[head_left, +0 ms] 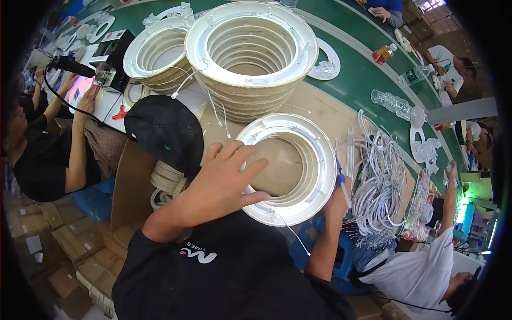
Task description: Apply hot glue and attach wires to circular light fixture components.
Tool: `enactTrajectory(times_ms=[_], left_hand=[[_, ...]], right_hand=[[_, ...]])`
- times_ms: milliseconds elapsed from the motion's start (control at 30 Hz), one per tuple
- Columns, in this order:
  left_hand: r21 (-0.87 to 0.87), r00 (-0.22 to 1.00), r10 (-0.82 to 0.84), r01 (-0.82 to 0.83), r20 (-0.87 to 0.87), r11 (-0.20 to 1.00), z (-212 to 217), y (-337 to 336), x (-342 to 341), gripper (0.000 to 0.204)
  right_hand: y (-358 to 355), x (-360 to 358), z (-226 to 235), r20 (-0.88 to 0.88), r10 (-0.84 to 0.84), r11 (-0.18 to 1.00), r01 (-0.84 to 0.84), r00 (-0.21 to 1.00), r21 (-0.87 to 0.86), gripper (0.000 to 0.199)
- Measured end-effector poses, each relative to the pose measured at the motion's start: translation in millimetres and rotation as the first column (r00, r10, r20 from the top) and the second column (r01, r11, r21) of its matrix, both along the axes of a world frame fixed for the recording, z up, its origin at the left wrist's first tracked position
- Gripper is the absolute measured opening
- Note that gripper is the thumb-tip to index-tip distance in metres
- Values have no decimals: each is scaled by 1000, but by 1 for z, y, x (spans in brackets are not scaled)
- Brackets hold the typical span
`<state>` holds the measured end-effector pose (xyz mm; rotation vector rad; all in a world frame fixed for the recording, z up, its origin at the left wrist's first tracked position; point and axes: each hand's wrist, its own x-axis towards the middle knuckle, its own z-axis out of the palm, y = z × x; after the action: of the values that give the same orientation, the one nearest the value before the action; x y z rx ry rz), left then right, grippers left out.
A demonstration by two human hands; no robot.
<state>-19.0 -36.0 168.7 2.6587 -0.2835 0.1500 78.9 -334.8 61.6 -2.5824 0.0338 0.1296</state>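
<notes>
Factory line, long green belt running along a cardboard-covered worktop [320, 114], other people seated on both sides.

Left hand [224, 178]: fingers spread wide, palm flat on the inner rim of a white ring housing [314, 160], fingertips over its left edge. Not gripping, just pressing down on it. The ring lies flat on the worktop directly under the hand and to its right, open centre showing cardboard.

Right hand [341, 184]: mostly hidden behind the ring's right edge, only wrist and forearm show. Something blue and a thin white piece at it; can't tell whether it is open or closed.

A thin white wire [290, 232] trails from the ring's near edge toward the body.

Just left of the left hand: black cap [162, 130], with rolls of tape [165, 178] below it.

Right of the right hand: bundle of white wires [381, 181] on the worktop.

Beyond the left hand: tall stack of the same white rings [250, 58], a second stack [160, 56] to its left. Farther left, a black device [114, 61] on the worktop.

Far right, on the belt: clear plastic parts [394, 104] and a bottle [385, 53].
</notes>
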Motion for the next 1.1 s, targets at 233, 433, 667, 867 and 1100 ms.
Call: enactTrajectory(times_ms=[233, 433, 667, 867, 1100], left_hand=[[-667, 939, 337, -291, -63, 686, -39, 23, -11, 13], [-953, 813, 528, -303, -245, 24, -142, 22, -4, 14], [-795, 844, 509, -422, -169, 436, -155, 19, 30, 17], [-814, 842, 521, -395, -137, 426, -161, 22, 32, 18], [-819, 857, 495, -383, -144, 426, -160, 22, 34, 17]], right_hand=[[-28, -15, 46, 229, -244, 685, 0, 942, 728, 29], [22, -24, 108, 126, 386, 643, -364, 914, 674, 35], [87, -3, 112, -15, 609, 711, -537, 793, 454, 26], [104, 4, 114, -57, 640, 739, -593, 766, 319, 32], [105, 7, 112, -52, 640, 742, -599, 767, 301, 35]])
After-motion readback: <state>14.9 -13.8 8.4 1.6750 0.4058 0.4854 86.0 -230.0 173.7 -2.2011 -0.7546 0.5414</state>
